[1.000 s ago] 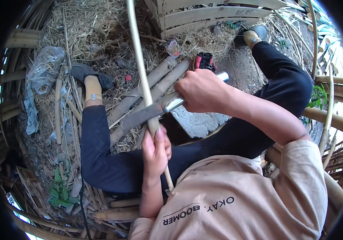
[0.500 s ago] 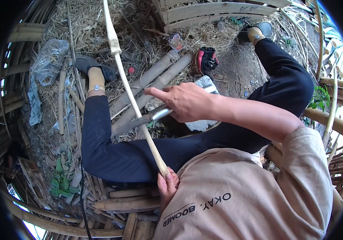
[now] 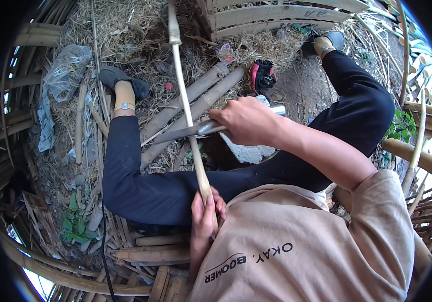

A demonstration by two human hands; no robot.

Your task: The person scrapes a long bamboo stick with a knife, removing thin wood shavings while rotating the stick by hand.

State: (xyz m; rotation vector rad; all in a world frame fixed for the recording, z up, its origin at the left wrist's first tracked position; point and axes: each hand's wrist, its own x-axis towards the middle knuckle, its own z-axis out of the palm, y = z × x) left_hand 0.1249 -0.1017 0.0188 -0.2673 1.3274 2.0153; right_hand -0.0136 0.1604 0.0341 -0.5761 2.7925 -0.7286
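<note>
A long, pale bamboo strip [image 3: 183, 85] slants from the top of the view down to my belly, with a thick node near its far end. My left hand [image 3: 204, 214] is closed round its near end, just in front of the shirt. In my right hand [image 3: 247, 122] is a large knife [image 3: 171, 135] with a shiny tubular metal handle. Its dark blade lies across the strip, pointing left, and appears to touch it at about mid-length. The fingers of the right hand are wrapped round the handle.
Two thick bamboo poles [image 3: 196, 95] lie on the straw-strewn ground between my legs, beside a grey stone block [image 3: 248, 151]. Beyond are a pink-and-black object [image 3: 263, 75] and a wooden slatted crate [image 3: 281, 17]. At left sits a clear plastic bag [image 3: 68, 70].
The strip's far end has swung right, and my left hand has moved up and slightly left along with it. My right hand and the knife have shifted right; its forefinger is now curled in.
</note>
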